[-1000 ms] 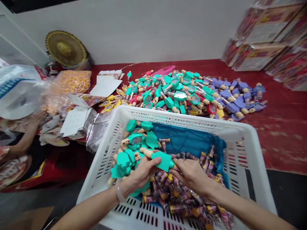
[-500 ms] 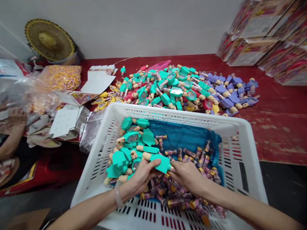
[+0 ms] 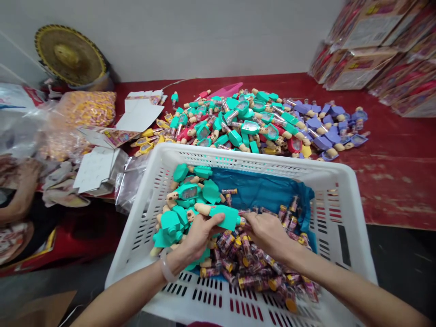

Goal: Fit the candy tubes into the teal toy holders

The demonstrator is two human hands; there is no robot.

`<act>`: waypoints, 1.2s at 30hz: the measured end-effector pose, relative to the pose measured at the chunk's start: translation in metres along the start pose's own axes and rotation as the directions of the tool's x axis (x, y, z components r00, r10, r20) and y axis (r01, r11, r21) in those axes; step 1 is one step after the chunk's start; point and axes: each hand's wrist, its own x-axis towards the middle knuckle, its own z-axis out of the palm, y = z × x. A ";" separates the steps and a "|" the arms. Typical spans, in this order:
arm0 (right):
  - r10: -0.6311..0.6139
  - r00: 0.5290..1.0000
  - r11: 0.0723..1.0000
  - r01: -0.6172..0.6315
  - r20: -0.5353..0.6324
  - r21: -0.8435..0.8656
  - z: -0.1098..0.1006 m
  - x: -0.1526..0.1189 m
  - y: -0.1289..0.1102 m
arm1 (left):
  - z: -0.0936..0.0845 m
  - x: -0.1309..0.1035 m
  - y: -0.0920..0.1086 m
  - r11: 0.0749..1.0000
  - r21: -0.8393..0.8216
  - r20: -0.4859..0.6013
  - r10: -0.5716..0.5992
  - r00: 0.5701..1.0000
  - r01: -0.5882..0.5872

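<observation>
My left hand (image 3: 203, 229), with a pale bangle at the wrist, grips a flat teal piece (image 3: 225, 218) that has a beige rounded end. At its right end, my right hand (image 3: 267, 229) pinches a small tube (image 3: 244, 221), partly hidden by the fingers and touching the teal piece. Both hands are over a white perforated basket (image 3: 350, 200). Similar teal pieces (image 3: 172, 221) lie heaped in its left side. Many small tubes with yellow caps (image 3: 252, 277) fill the middle and right, some on a blue plastic sheet (image 3: 252, 186).
Behind the basket, a red table (image 3: 402, 177) bears a pile of teal, purple, red and yellow pieces (image 3: 250, 127). Packaged boxes (image 3: 361, 68) are stacked at right. A bag of yellow items (image 3: 91, 109), white cartons (image 3: 97, 170) and another person's arm (image 3: 22, 193) are at left.
Both hands have moved slightly up with the teal piece, which now lies more level. More tubes show below them. The other person's hand at left has shifted.
</observation>
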 end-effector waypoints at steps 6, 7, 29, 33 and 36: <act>-0.041 0.938 0.900 -0.115 0.344 0.420 -0.011 -0.003 -0.002 | -0.001 -0.003 0.000 0.998 0.041 0.159 0.031 0.987 -0.038; -0.090 0.894 0.831 -0.176 0.439 0.528 -0.015 -0.002 -0.002 | -0.001 -0.004 0.000 0.995 0.071 0.181 0.051 0.982 -0.065; -0.148 0.988 0.831 0.154 0.054 -0.534 -0.003 -0.004 -0.009 | -0.011 -0.001 0.009 0.608 0.779 0.375 -0.260 0.890 -0.151; 0.044 0.911 0.942 0.099 0.410 -0.321 -0.008 0.001 -0.003 | -0.012 -0.004 0.000 -0.104 0.846 0.524 -0.007 0.851 -0.522; 0.018 0.854 0.968 0.115 0.520 -0.222 -0.009 0.006 0.003 | -0.015 0.000 -0.007 -0.229 0.844 0.501 0.008 0.866 -0.486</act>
